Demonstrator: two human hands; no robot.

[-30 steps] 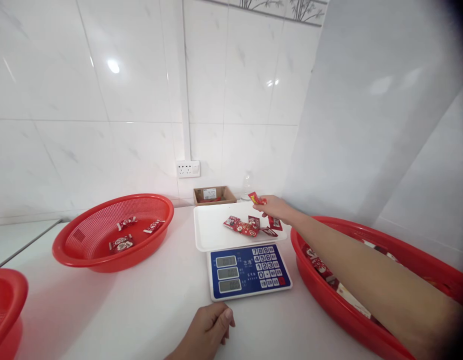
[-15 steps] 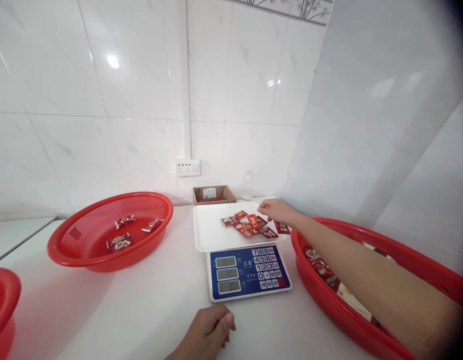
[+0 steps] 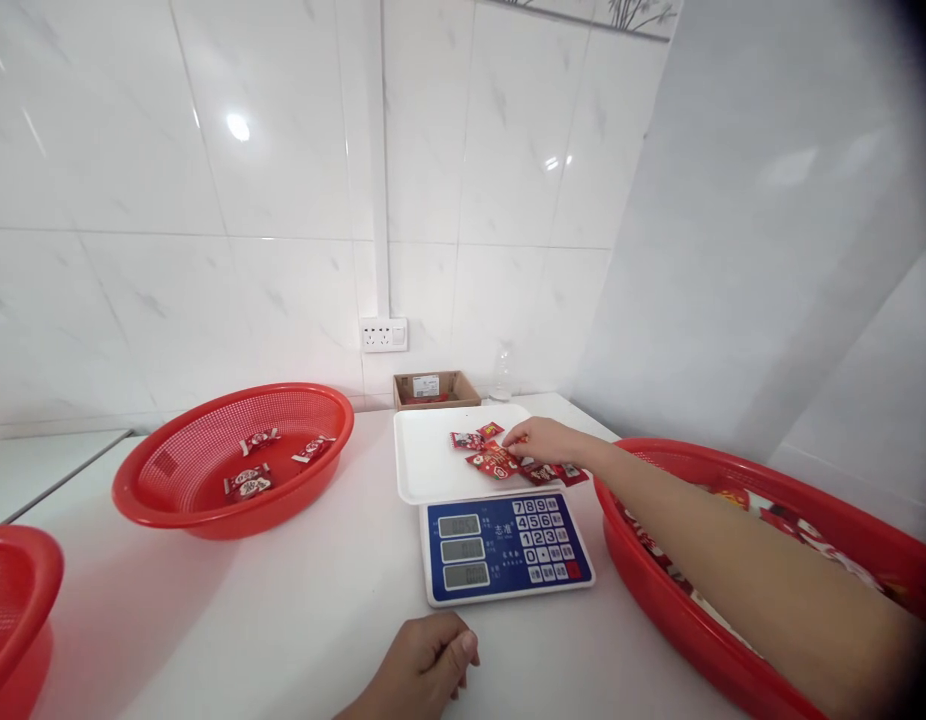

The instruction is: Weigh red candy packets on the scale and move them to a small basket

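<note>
A person's right hand reaches out over the white weighing tray, fingertips bent down and drawn close together among small red wrapped packets; whether the grip is pinching one of them cannot be told, since the fingers hide what is beneath. Just left of this grip and slightly nearer the person lies the largest red packet, its long axis running roughly crosswise. A little farther left is a white-and-red packet, also lengthwise across, with a small red packet beside it. Toward the person and to the right of the grip, darker packets overlap, reaching the tray's right edge. Below the grip, the scale's blue panel faces the person; its digits are too faint to read surely. The left hand rests on the white bench, nearer the person than the scale, loosely curled with nothing visible in it; the right hand is much the closer to the packets. Right of the grip, beneath the forearm, is a red basket of packets; well to its left, another mesh basket holds a few wrapped pieces.
</note>
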